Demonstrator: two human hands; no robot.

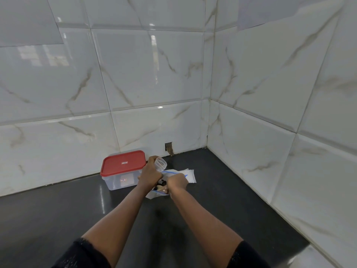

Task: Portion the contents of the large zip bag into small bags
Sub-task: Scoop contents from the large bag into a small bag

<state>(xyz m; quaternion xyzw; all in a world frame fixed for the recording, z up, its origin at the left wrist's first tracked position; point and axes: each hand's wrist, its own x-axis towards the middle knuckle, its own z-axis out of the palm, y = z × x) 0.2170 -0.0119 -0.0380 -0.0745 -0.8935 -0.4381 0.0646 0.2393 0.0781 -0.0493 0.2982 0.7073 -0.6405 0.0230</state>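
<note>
- Your left hand [149,174] has its fingers curled around a small clear cup [161,163], which is held tilted above the bag.
- Your right hand [177,181] is just beside the left one, at 4 o'clock from it. Its fingers are bent down and seem to pinch the edge of the large zip bag [154,194], but the fingertips are hidden.
- The large zip bag lies on the dark counter [58,219] under both hands. Some dark and pale contents [161,183] show between the hands.
- A flat pile of white sheets, probably the small bags [190,176], lies at 2 o'clock from your hands, touching the big bag. I see nothing inside them.
- A clear box [116,180] with a red lid [123,163] stands at 10 o'clock from your hands, against the tiled wall [135,84].
- My judgement is that the task is near its start. You are at the scooping step and no portion looks filled. All the filling and closing of the small bags is left to do.
</note>
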